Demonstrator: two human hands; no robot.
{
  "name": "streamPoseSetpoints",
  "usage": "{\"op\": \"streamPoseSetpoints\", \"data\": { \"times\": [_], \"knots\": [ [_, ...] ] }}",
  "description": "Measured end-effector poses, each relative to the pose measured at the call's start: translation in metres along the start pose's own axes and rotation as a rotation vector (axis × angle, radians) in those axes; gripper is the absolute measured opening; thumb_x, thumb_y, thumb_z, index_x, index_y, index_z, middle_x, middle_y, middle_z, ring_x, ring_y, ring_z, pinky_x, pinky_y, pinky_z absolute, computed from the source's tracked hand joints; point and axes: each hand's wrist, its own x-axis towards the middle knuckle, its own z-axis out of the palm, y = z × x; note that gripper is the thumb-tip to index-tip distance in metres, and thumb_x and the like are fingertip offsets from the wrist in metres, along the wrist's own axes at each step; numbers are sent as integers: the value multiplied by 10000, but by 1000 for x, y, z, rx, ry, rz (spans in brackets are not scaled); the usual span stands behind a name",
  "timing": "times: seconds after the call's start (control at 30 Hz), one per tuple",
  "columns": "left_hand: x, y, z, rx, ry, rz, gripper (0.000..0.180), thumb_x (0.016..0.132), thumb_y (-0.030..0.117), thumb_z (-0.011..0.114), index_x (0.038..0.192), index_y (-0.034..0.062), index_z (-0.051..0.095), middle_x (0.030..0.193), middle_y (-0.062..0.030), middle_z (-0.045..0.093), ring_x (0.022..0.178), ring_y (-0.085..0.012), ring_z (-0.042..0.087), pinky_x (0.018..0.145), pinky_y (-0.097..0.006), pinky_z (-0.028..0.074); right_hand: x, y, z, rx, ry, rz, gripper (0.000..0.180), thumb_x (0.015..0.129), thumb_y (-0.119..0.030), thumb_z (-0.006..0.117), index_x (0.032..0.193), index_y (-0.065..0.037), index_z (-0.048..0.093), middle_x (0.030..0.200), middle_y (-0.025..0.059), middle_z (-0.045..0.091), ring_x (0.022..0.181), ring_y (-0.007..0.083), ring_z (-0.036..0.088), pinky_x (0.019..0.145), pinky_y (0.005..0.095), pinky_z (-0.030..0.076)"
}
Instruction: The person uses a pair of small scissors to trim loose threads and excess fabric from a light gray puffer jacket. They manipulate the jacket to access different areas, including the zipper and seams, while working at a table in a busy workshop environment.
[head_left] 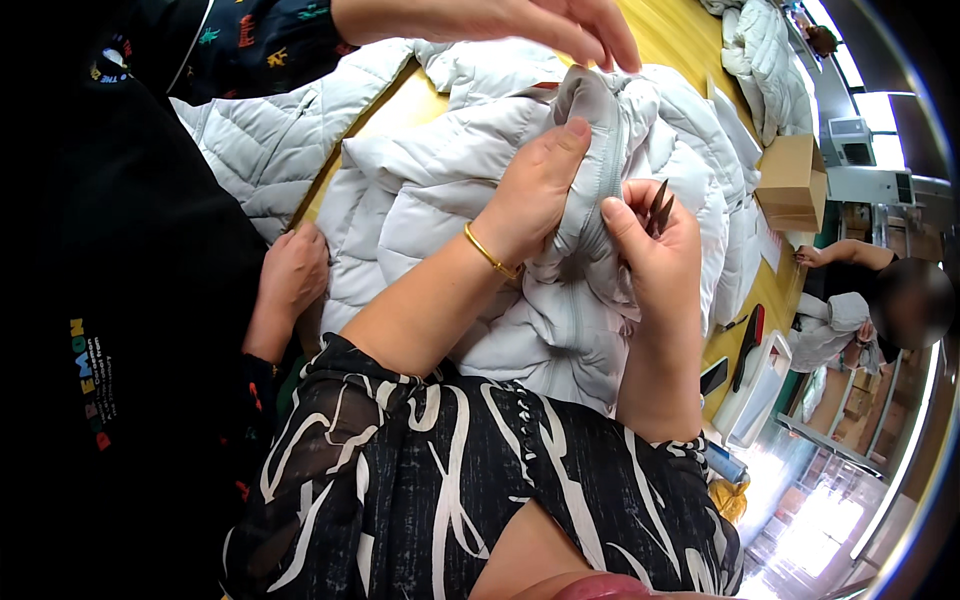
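Observation:
A white padded jacket [425, 215] lies bunched up in front of me. My left hand [535, 190], with a gold bracelet at its wrist, is closed on a raised, grey-lined edge of it, thumb on top. Along this edge runs a grey zipper [617, 150]. My right hand [662, 245] is closed too, pinching the zipper edge between thumb and fingers. Small dark thread snips [660, 210] are tucked in that same hand, with their pointed tips sticking up. The folds hide the rest of the zipper.
At my left stands a person in black; one of their hands [292, 270] rests by the jacket, the other [575, 30] is above it. To the right are a cardboard box [792, 183], a phone [713, 376], a white tray [755, 390] and another person.

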Motion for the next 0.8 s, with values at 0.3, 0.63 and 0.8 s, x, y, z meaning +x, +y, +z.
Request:
{"op": "streamPoseSetpoints", "data": {
  "times": [0.3, 0.63, 0.8],
  "knots": [
    [7, 2, -1, 24, 11, -130, 455, 931, 418, 399, 1027, -2, 543, 893, -32, 585, 759, -78, 545, 652, -221, 459, 5, 18, -5, 238, -34, 113, 95, 809, -100, 639, 815, -42, 563, 614, -89, 467, 511, -16, 361, 453, 150, 267],
    [3, -2, -21, 58, -22, -104, 372, 963, 332, 342, 1090, 18, 497, 962, -37, 567, 811, -74, 536, 695, -224, 461, -9, 37, 16, 219, 39, -38, 134, 794, -41, 649, 845, -30, 525, 694, -60, 489, 567, -9, 391, 504, 144, 319],
    [1, -1, -23, 91, -92, -78, 382, 962, 334, 344, 1138, 19, 473, 1034, -44, 552, 888, -78, 520, 777, -229, 442, -13, 41, 17, 214, 51, -38, 144, 782, -40, 658, 834, -33, 524, 684, -67, 472, 577, -5, 385, 513, 145, 320]
  ]
}}
